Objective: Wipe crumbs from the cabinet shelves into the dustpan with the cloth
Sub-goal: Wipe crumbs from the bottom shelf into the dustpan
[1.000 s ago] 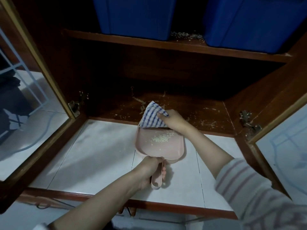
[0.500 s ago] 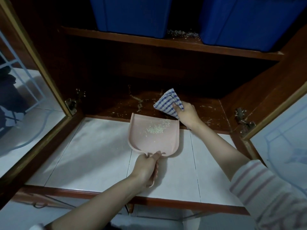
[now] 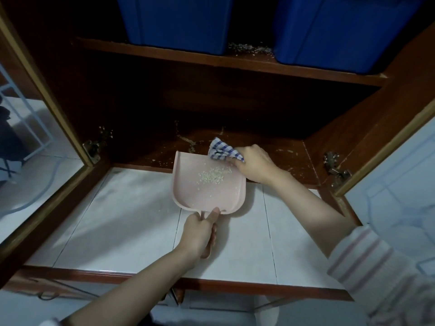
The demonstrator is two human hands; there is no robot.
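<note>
While left hand (image 3: 200, 234) grips pink dustpan (image 3: 188, 187) handle at shelf (image 3: 277, 147) edge, right hand (image 3: 254, 165) clutches checked cloth (image 3: 222, 151); blue bins (image 3: 179, 20) overhead.

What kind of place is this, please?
Likely a home, perhaps a kitchen: a wooden cabinet with glass doors open, two blue bins on its upper shelf, and a white tiled counter in front.

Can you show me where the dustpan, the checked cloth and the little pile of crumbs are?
dustpan (image 3: 188, 196): head view, bare pink floor near its left wall.
cloth (image 3: 222, 150): head view, blue-checked fold at the dustpan's far edge.
crumbs (image 3: 211, 176): head view, middle of the pale heap.
</note>
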